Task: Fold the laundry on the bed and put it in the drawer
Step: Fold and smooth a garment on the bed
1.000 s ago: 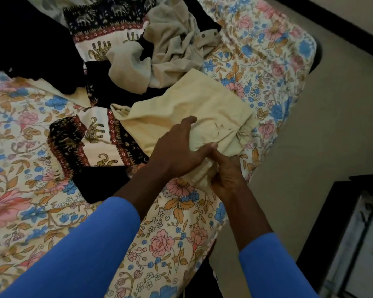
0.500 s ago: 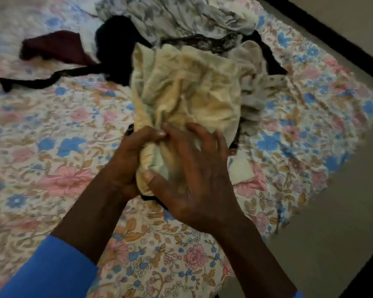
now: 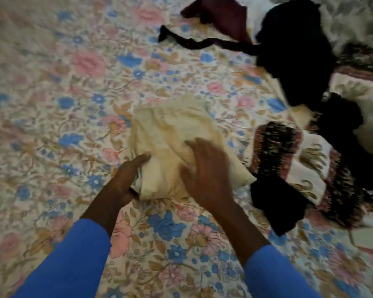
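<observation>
Two hands on rumpled cream cloth (image 3: 166,130): right hand (image 3: 207,179) fingers spread flat, left hand (image 3: 124,181) fingers hidden.

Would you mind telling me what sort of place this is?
Probably a bedroom: a floral bedspread covers the surface, and a cream garment, a black garment and patterned cloth lie on it.

Cream garment (image 3: 172,145): folded into a rumpled, roughly rectangular bundle, lying flat on the floral bedspread (image 3: 52,104), with the left hand (image 3: 127,179) against its left edge and the right hand (image 3: 205,175) spread on top. Unfolded laundry lies to its right: a patterned cloth (image 3: 306,166) in black, red and cream just beside the bundle's lower right corner. Farther up lies a black garment (image 3: 293,61), with a maroon piece (image 3: 220,16) beside it.
</observation>
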A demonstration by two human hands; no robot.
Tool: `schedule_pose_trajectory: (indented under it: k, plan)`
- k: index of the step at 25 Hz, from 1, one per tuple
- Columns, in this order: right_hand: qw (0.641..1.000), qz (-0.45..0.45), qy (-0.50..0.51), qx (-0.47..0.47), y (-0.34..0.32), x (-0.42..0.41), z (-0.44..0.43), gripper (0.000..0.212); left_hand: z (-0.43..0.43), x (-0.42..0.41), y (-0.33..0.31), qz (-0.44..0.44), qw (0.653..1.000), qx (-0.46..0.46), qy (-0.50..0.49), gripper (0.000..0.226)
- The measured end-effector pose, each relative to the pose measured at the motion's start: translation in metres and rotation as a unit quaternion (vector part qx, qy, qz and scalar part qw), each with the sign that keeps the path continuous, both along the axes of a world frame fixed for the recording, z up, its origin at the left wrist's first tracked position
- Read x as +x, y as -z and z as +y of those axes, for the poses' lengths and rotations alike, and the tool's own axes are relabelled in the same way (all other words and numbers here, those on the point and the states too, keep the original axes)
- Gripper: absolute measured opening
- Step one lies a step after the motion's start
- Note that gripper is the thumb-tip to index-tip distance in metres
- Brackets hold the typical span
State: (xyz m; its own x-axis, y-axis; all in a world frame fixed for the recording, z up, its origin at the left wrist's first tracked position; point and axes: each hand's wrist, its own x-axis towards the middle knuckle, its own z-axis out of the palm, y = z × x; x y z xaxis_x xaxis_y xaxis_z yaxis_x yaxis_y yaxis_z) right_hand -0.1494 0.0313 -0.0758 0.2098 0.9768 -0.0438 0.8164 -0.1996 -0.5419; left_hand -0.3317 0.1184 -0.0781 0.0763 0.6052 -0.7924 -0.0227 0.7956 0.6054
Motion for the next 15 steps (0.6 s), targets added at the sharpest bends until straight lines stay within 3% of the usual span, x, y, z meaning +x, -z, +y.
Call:
schedule_pose_trajectory:
  k: [2, 4, 6, 7, 8, 9, 11, 13, 15]
  plan:
    - [0.984, 0.044, 0.172, -0.014, 0.017, 0.034, 0.015, 0.073, 0.004, -0.007, 0.007, 0.166, 0.976, 0.125, 0.073, 0.072]
    - [0.962, 0.096, 0.210, -0.143, 0.021, 0.060, 0.038, 0.092, 0.000, -0.003, 0.009, 0.301, 0.923, 0.198, 0.139, 0.082]
    - [0.929, 0.237, 0.215, -0.186, 0.019, 0.068, 0.058, 0.093, -0.005, 0.000, 0.008, 0.323, 0.907, 0.223, 0.152, 0.074]
    - [0.897, 0.322, 0.228, -0.200, 0.018, 0.068, 0.065, 0.081, -0.005, 0.000, 0.008, 0.312, 0.906, 0.245, 0.146, 0.072]
    - [0.890, 0.344, 0.229, -0.193, 0.017, 0.063, 0.071, 0.067, -0.003, -0.006, 0.008, 0.289, 0.910, 0.265, 0.131, 0.070]
    - [0.908, 0.313, 0.225, -0.166, 0.016, 0.057, 0.073, 0.056, 0.002, -0.013, 0.004, 0.266, 0.911, 0.289, 0.129, 0.069]
    - [0.951, 0.198, 0.226, -0.070, 0.014, 0.035, 0.082, 0.058, 0.025, -0.033, -0.008, 0.254, 0.893, 0.347, 0.134, 0.066]
    - [0.962, 0.157, 0.223, 0.022, 0.004, 0.007, 0.106, 0.057, 0.056, -0.055, -0.020, 0.274, 0.864, 0.400, 0.137, 0.063]
    - [0.960, 0.166, 0.221, 0.041, -0.004, -0.016, 0.141, 0.058, 0.094, -0.076, -0.018, 0.305, 0.840, 0.423, 0.152, 0.060]
